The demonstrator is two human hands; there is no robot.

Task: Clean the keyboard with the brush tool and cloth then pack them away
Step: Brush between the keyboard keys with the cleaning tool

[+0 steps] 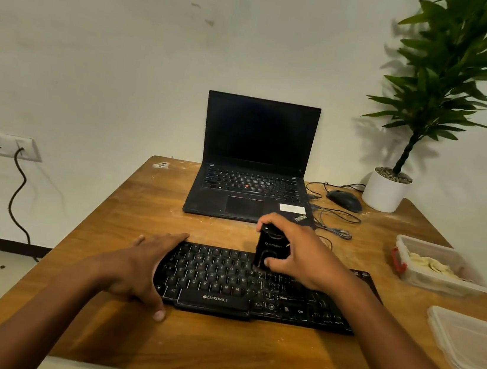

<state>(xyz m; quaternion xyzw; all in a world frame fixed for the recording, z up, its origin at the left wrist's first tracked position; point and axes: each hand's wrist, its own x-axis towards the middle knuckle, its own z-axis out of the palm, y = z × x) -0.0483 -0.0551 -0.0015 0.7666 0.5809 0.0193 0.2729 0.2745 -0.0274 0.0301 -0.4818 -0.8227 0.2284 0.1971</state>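
A black keyboard (222,287) lies across the front of the wooden table (145,211). My left hand (144,267) lies flat with straight fingers over the keyboard's left end. My right hand (298,253) grips a black brush tool (269,246) held upright, its lower end on the upper middle keys. White dust shows on the keys at the right. A pale cloth (429,266) lies inside a clear plastic box (436,282) with a red clip at the right.
An open black laptop (254,161) stands behind the keyboard. A black mouse (345,200) with loose cables and a white pot with a plant (385,189) are at the back right. A clear lid (469,344) lies at the table's right edge.
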